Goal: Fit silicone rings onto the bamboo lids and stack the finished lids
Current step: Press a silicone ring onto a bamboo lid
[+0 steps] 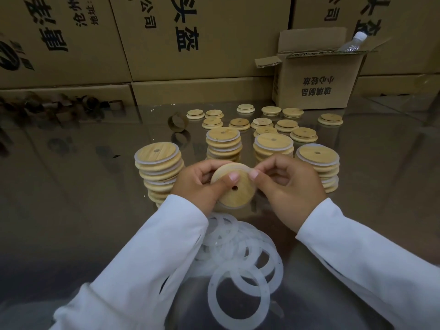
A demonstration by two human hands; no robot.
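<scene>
Big cardboard boxes (190, 36) wall off the back of the shiny tabletop (71, 186); open room lies left. Four stacks of ringed lids (158, 163) stand mid-table, twelve loose lids (239, 124) behind (some overlap). The left hand (195, 184) and right hand (290, 186) pinch one round, holed bamboo lid (240, 196) above the white silicone rings (238, 246).

Open across tabletop (71, 186) at left; blocked mid-far by lid stacks (159, 163) and loose lids (262, 122), near by rings (238, 258), farthest by boxes (190, 44).
</scene>
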